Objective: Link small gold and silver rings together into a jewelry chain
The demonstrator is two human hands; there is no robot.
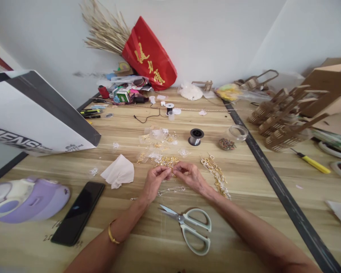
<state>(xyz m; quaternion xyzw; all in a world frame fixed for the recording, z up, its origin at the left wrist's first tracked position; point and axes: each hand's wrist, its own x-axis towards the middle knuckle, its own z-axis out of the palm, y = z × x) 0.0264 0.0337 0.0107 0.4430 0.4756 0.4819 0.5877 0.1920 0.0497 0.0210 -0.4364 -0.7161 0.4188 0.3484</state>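
Observation:
My left hand [157,181] and my right hand [190,176] meet fingertip to fingertip over the middle of the table, both pinched closed. What sits between the fingertips is too small to make out. Just beyond them lies a pile of small gold beads [167,162]. A silver chain [172,190] rests on the wood below my hands, partly hidden by my left wrist. To the right of my right hand is a bundle of gold and silver chains [217,174]. Scissors [184,220] with pale handles lie nearest me, their blades slightly apart.
A spool of wire [196,136] and a clear jar of coloured beads [227,143] stand farther back. At left are a black phone [78,214], a white tissue [118,172], a purple-and-white device [36,199] and a large box [39,117]. Small woven baskets [281,132] and a yellow cutter [315,163] are right.

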